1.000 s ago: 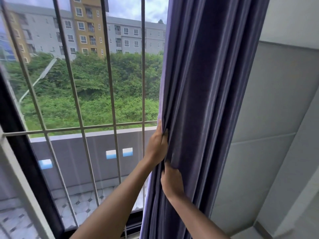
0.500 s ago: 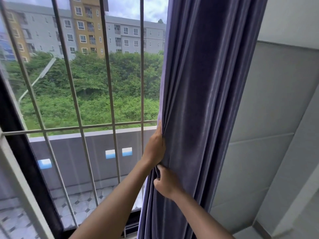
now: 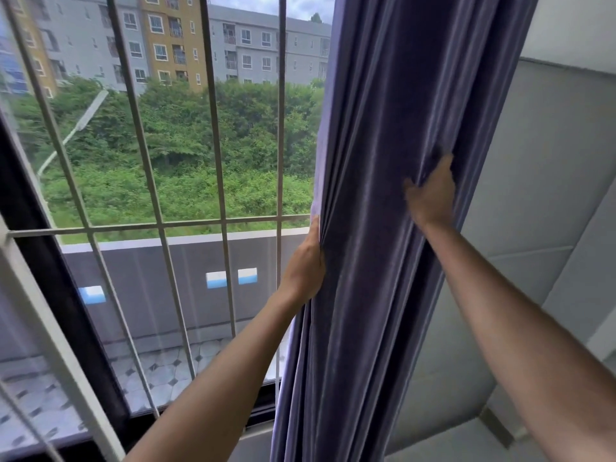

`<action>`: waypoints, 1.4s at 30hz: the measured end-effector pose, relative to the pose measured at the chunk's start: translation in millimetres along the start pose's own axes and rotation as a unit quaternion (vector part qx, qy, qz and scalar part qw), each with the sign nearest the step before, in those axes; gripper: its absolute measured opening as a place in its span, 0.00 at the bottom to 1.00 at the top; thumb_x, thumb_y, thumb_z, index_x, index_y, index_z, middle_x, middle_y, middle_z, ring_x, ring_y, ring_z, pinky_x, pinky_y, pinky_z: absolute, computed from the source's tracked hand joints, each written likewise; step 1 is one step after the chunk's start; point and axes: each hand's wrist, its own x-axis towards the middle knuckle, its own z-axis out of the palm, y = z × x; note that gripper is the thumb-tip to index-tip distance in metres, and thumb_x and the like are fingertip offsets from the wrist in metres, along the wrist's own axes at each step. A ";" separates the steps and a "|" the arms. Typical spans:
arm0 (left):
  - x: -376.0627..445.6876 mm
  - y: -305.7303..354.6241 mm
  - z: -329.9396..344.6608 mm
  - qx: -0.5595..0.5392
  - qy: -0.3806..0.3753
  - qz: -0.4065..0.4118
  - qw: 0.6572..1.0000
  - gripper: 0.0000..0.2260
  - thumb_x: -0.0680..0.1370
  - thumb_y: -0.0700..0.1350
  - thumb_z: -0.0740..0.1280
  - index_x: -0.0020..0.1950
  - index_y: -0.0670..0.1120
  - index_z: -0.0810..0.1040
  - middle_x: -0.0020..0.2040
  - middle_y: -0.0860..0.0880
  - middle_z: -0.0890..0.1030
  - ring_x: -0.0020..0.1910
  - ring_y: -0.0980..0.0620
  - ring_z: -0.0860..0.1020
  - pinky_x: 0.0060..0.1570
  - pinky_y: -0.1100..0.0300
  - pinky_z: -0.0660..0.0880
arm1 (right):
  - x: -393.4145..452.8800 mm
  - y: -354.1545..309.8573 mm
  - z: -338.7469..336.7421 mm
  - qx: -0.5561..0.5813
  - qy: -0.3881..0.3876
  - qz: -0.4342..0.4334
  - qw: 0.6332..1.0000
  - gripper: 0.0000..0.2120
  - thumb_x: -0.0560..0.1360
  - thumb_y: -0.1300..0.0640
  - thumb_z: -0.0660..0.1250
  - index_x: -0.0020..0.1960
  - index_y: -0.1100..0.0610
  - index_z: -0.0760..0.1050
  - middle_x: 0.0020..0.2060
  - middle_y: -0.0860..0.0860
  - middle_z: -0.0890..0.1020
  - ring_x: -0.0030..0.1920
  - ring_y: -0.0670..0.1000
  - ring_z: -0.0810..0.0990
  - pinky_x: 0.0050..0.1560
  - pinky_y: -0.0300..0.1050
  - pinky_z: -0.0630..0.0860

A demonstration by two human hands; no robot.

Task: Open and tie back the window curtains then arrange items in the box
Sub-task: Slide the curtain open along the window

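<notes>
- I am reading the curtain (image 3: 383, 228) at frame centre as soft, heavy, slippery.
- Left hand (image 3: 305, 261) is gripping its window-side edge; right hand (image 3: 431, 191) is clutching folds further right.

A: Curtain (image 3: 376, 211)?
B: Purple, bunched right of the window bars (image 3: 213, 128), against the grey wall (image 3: 540, 195).
A: Hands?
B: Left hand (image 3: 305, 261) gripping the curtain's left edge. Right hand (image 3: 431, 191) higher, fingers dug into folds on the right side.
A: Outside?
B: Trees (image 3: 200, 145), apartment blocks (image 3: 200, 45).
</notes>
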 end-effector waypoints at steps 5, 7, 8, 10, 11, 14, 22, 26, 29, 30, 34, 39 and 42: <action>-1.9 2.4 0.9 -0.001 -0.003 0.001 1.000 0.31 0.74 0.29 0.50 0.77 0.44 0.53 0.67 0.41 0.74 0.57 0.40 0.77 0.56 0.45 0.75 | -46.4 33.4 21.6 -0.093 -0.077 0.018 0.993 0.21 0.74 0.69 0.64 0.66 0.62 0.68 0.56 0.56 0.81 0.53 0.55 0.81 0.49 0.26 0.66; -4.1 8.0 1.9 0.005 -0.001 0.000 1.000 0.32 0.75 0.29 0.50 0.78 0.44 0.49 0.73 0.41 0.67 0.61 0.39 0.75 0.58 0.45 0.74 | -78.2 50.8 34.7 -0.128 -0.142 0.055 0.980 0.25 0.74 0.70 0.62 0.70 0.60 0.66 0.56 0.56 0.81 0.53 0.55 0.81 0.48 0.26 0.67; -5.3 11.9 2.8 0.008 -0.001 -0.001 1.000 0.33 0.75 0.29 0.49 0.78 0.44 0.46 0.74 0.41 0.65 0.63 0.39 0.75 0.58 0.44 0.74 | -95.5 56.6 39.8 -0.140 -0.169 0.066 0.973 0.27 0.74 0.70 0.61 0.72 0.59 0.65 0.55 0.56 0.81 0.53 0.55 0.82 0.49 0.29 0.70; -7.1 18.1 6.6 0.001 -0.006 0.001 1.000 0.31 0.76 0.32 0.49 0.78 0.45 0.42 0.76 0.42 0.61 0.66 0.39 0.72 0.61 0.44 0.72 | -125.9 66.4 48.5 -0.156 -0.190 0.070 0.967 0.23 0.75 0.69 0.59 0.70 0.58 0.66 0.53 0.56 0.83 0.52 0.56 0.83 0.49 0.39 0.76; -7.7 20.9 9.0 -0.008 -0.009 -0.001 1.000 0.30 0.78 0.34 0.48 0.78 0.46 0.42 0.76 0.42 0.59 0.68 0.39 0.70 0.63 0.43 0.71 | -138.9 67.7 51.2 -0.154 -0.190 0.072 0.967 0.19 0.76 0.67 0.59 0.67 0.58 0.68 0.52 0.55 0.83 0.51 0.56 0.83 0.49 0.41 0.77; -7.2 30.7 14.2 -0.030 -0.014 -0.026 0.999 0.25 0.83 0.42 0.48 0.78 0.47 0.42 0.77 0.44 0.57 0.69 0.39 0.68 0.65 0.44 0.69 | -171.2 64.1 58.6 -0.145 -0.202 0.080 0.965 0.12 0.79 0.60 0.59 0.61 0.57 0.71 0.50 0.55 0.83 0.50 0.58 0.82 0.50 0.48 0.79; -10.7 42.6 24.9 -0.025 -0.035 -0.008 0.999 0.33 0.82 0.53 0.56 0.78 0.40 0.43 0.79 0.45 0.46 0.77 0.48 0.50 0.74 0.51 0.57 | -197.5 59.6 74.5 -0.224 -0.216 0.053 0.949 0.16 0.75 0.66 0.58 0.61 0.62 0.76 0.52 0.59 0.83 0.51 0.63 0.80 0.50 0.52 0.74; -10.3 44.4 26.5 -0.020 -0.023 -0.004 1.000 0.32 0.82 0.52 0.56 0.77 0.39 0.44 0.79 0.44 0.46 0.77 0.49 0.49 0.75 0.52 0.55 | -208.7 57.7 78.2 -0.209 -0.228 0.073 0.948 0.14 0.76 0.64 0.57 0.58 0.60 0.77 0.51 0.57 0.84 0.52 0.60 0.81 0.52 0.51 0.75; -8.7 42.8 26.6 -0.021 -0.013 -0.002 1.000 0.31 0.82 0.52 0.55 0.78 0.40 0.45 0.79 0.44 0.47 0.77 0.48 0.50 0.74 0.50 0.58 | -215.9 54.9 80.6 -0.186 -0.205 0.072 0.958 0.13 0.77 0.63 0.58 0.58 0.59 0.77 0.50 0.57 0.84 0.51 0.60 0.82 0.51 0.51 0.76; -8.6 41.7 26.3 -0.023 -0.010 -0.004 1.000 0.30 0.82 0.52 0.55 0.78 0.41 0.45 0.79 0.45 0.48 0.77 0.48 0.51 0.73 0.49 0.59 | -217.0 53.0 80.2 -0.189 -0.197 0.066 0.960 0.13 0.77 0.63 0.58 0.58 0.60 0.77 0.50 0.57 0.84 0.50 0.60 0.82 0.51 0.51 0.76; -9.3 37.6 25.0 -0.040 -0.011 -0.007 0.999 0.31 0.82 0.52 0.55 0.78 0.42 0.44 0.79 0.47 0.49 0.76 0.47 0.55 0.71 0.48 0.62 | -219.2 49.7 76.4 -0.181 -0.171 0.034 0.968 0.14 0.76 0.66 0.60 0.59 0.61 0.77 0.47 0.59 0.84 0.46 0.62 0.82 0.46 0.50 0.77; -7.9 31.4 26.2 -0.057 -0.024 -0.020 0.998 0.34 0.80 0.55 0.58 0.78 0.44 0.44 0.79 0.48 0.51 0.76 0.48 0.57 0.71 0.48 0.63 | -224.8 51.2 71.1 -0.207 -0.158 0.033 0.965 0.20 0.76 0.66 0.61 0.67 0.59 0.72 0.50 0.58 0.84 0.47 0.62 0.83 0.44 0.51 0.78; -6.5 31.2 27.0 -0.056 -0.024 -0.019 0.998 0.37 0.79 0.56 0.60 0.78 0.43 0.43 0.79 0.47 0.50 0.77 0.49 0.53 0.73 0.49 0.59 | -228.0 50.8 69.7 -0.219 -0.162 0.030 0.962 0.20 0.77 0.66 0.59 0.68 0.58 0.72 0.49 0.58 0.84 0.47 0.61 0.83 0.45 0.53 0.79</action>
